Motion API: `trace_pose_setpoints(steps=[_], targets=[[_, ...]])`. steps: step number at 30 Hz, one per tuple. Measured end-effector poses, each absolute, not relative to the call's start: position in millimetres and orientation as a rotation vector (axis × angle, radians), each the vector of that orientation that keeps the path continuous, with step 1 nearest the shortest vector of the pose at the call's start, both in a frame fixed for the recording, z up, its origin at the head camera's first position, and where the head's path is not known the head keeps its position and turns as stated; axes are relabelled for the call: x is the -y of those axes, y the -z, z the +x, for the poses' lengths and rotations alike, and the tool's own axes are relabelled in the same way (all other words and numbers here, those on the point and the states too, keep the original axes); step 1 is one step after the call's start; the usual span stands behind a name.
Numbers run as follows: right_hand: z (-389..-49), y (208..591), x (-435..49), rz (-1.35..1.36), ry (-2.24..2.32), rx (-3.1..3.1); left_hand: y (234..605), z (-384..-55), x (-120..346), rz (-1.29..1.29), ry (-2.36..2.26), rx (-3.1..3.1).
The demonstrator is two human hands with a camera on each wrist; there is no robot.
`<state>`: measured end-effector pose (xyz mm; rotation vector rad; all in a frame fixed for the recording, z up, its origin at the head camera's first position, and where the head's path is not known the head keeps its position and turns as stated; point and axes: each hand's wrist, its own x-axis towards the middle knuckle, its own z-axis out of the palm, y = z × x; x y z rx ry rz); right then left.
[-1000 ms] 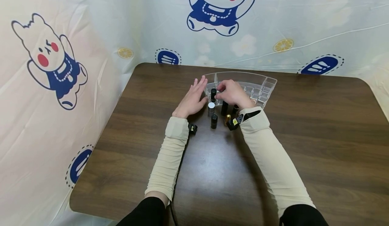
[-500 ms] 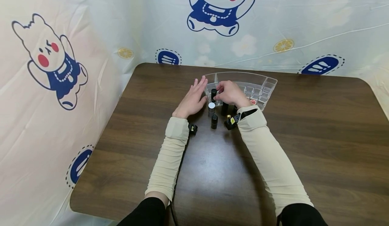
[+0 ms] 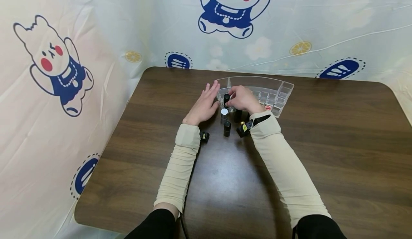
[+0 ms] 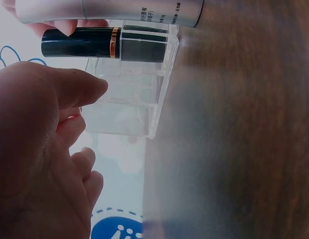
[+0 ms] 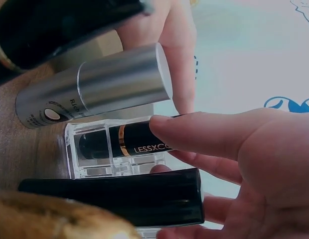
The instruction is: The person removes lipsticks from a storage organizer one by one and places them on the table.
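Note:
A black lipstick [image 3: 226, 97] with a gold band stands in a slot at the left end of the clear organizer [image 3: 285, 95]. My right hand [image 3: 243, 99] pinches its upper part; in the right wrist view the thumb [image 5: 194, 134] presses on the lettered side. My left hand [image 3: 202, 105] lies at the organizer's left end, fingers extended; whether it touches the wall I cannot tell. In front of the organizer stand a silver tube [image 3: 224, 115], a short black tube [image 3: 227, 128] and a taller black tube [image 3: 238, 115]. A gold-coloured item [image 5: 70, 219] is partly hidden by the right wrist.
Inside the organizer, a round red-and-white mark [image 3: 268, 108] shows near the right wrist. The wooden table [image 3: 338, 135] extends to both sides, with a printed curtain [image 3: 322, 24] behind it. A black cable [image 3: 182, 221] runs along the left forearm.
The right wrist and forearm have shifted slightly left, uncovering the red-and-white mark and covering more of the gold-coloured item. The lipstick and left hand look unmoved.

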<state>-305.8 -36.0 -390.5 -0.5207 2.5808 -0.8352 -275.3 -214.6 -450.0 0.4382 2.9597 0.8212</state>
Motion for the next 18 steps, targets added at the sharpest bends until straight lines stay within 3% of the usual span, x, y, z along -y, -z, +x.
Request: trace_pose_setpoints(steps=[18], targets=[[-304.7,391.3,38.4,-0.525,0.794,-2.606,450.7,-276.0,214.9,0.429,-0.824,-2.956]])
